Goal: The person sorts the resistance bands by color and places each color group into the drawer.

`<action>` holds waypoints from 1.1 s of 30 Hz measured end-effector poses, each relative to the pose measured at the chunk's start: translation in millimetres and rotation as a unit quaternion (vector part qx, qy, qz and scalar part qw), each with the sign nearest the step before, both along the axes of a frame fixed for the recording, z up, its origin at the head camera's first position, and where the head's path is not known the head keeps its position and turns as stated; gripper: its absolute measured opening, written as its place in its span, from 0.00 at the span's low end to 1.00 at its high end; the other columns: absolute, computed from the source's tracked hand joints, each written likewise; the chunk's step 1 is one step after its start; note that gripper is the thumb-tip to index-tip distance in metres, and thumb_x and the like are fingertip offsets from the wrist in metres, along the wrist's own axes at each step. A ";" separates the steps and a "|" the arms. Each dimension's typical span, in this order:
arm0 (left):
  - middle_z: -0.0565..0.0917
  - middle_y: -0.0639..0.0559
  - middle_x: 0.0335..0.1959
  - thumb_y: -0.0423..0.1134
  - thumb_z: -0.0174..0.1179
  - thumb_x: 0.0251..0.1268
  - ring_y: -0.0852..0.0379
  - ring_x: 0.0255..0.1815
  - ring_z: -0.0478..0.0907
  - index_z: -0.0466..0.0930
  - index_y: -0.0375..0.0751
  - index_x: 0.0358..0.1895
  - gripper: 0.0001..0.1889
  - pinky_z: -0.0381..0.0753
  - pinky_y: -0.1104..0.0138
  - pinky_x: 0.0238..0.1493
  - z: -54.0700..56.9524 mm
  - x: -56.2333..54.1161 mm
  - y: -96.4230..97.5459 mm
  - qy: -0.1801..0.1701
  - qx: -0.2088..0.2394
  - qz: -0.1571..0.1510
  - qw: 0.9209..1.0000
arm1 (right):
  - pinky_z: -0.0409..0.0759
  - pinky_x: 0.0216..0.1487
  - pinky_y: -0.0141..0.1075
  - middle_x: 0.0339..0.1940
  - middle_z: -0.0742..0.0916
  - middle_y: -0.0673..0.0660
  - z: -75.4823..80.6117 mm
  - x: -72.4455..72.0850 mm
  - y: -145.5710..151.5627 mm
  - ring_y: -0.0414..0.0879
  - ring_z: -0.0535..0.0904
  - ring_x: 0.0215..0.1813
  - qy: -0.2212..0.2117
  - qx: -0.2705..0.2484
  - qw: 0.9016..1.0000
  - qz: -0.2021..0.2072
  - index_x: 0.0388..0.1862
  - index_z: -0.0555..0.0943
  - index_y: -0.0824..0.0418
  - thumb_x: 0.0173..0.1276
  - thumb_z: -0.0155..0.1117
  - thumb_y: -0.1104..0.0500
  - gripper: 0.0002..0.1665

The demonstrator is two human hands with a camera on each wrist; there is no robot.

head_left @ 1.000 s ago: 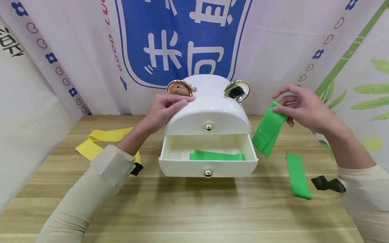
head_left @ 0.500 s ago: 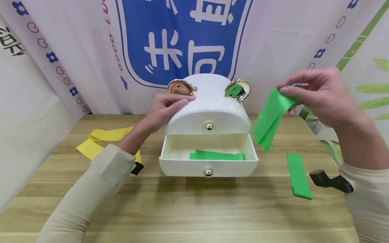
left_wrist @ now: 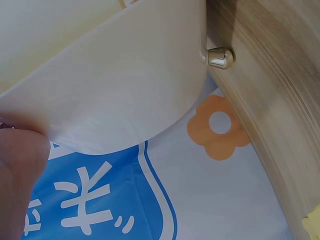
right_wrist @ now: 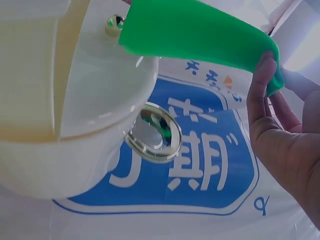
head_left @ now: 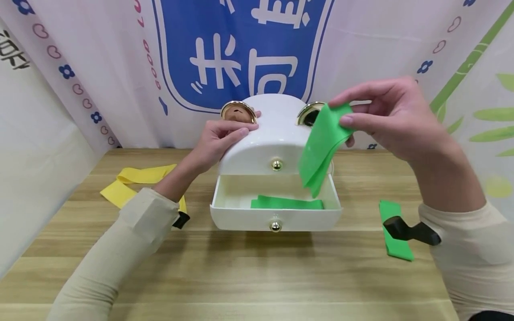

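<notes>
In the head view, a white drawer box (head_left: pixel 257 156) with gold-rimmed ears stands at the middle back, its lower drawer (head_left: pixel 241 219) pulled out. Inside the drawer lies a flat green strip (head_left: pixel 287 203). My left hand (head_left: pixel 214 141) holds the box at its left ear (head_left: pixel 238 111), index finger and thumb in front, a fingertip showing behind. My right hand (head_left: pixel 387 116) pinches a folded green strip (head_left: pixel 323 145) by its upper end. The strip hangs in front of the right ear, its lower end over the drawer's right side. The right wrist view shows the pinched end (right_wrist: pixel 272 82) bent over the fingers.
Another green strip (head_left: pixel 391 209) lies on the wooden table (head_left: pixel 241 281) at the right, partly covered by the right wrist's black mount (head_left: pixel 411 232). A yellow strip (head_left: pixel 146 175) lies at the left, partly behind the left forearm. A printed curtain (head_left: pixel 361 40) hangs behind.
My right hand first rose with the green strip, then came leftward, bringing it from beside the box to over the drawer's right side. The left hand stays on the box.
</notes>
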State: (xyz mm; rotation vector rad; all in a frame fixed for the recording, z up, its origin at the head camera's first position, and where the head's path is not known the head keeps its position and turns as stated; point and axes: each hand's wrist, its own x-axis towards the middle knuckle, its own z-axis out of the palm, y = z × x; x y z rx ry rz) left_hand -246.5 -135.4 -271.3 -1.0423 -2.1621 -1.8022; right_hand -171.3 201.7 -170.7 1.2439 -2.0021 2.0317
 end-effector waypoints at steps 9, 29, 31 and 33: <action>0.88 0.39 0.54 0.29 0.57 0.75 0.54 0.32 0.84 0.85 0.27 0.55 0.13 0.83 0.66 0.26 -0.8 -2.2 0.1 -0.008 -0.004 0.005 1.000 | 0.88 0.33 0.38 0.41 0.90 0.68 -0.7 -0.5 -30.1 0.52 0.89 0.29 0.010 0.049 0.998 0.040 0.47 0.88 0.73 0.66 0.67 0.79 0.13; 0.91 0.55 0.42 0.28 0.56 0.74 0.57 0.26 0.83 0.85 0.24 0.52 0.13 0.82 0.69 0.26 -1.2 -3.0 0.2 0.010 0.007 -0.011 1.000 | 0.88 0.36 0.41 0.50 0.88 0.66 -4.1 3.6 -84.4 0.62 0.89 0.36 -0.013 0.158 0.987 0.039 0.52 0.86 0.74 0.65 0.69 0.76 0.16; 0.91 0.56 0.42 0.28 0.56 0.74 0.58 0.27 0.83 0.86 0.24 0.52 0.13 0.82 0.69 0.26 -1.1 -2.7 -0.1 0.010 0.006 -0.011 1.000 | 0.88 0.35 0.40 0.49 0.89 0.65 -8.2 3.3 -89.9 0.61 0.89 0.36 -0.012 0.166 0.985 0.038 0.52 0.86 0.74 0.65 0.69 0.76 0.16; 0.91 0.56 0.42 0.27 0.56 0.74 0.58 0.29 0.83 0.86 0.24 0.52 0.12 0.82 0.70 0.27 -1.1 -2.6 0.3 0.013 0.005 -0.008 1.000 | 0.88 0.35 0.40 0.47 0.90 0.64 -12.7 3.6 -93.6 0.58 0.89 0.35 -0.001 0.187 0.982 0.031 0.51 0.86 0.73 0.64 0.71 0.75 0.16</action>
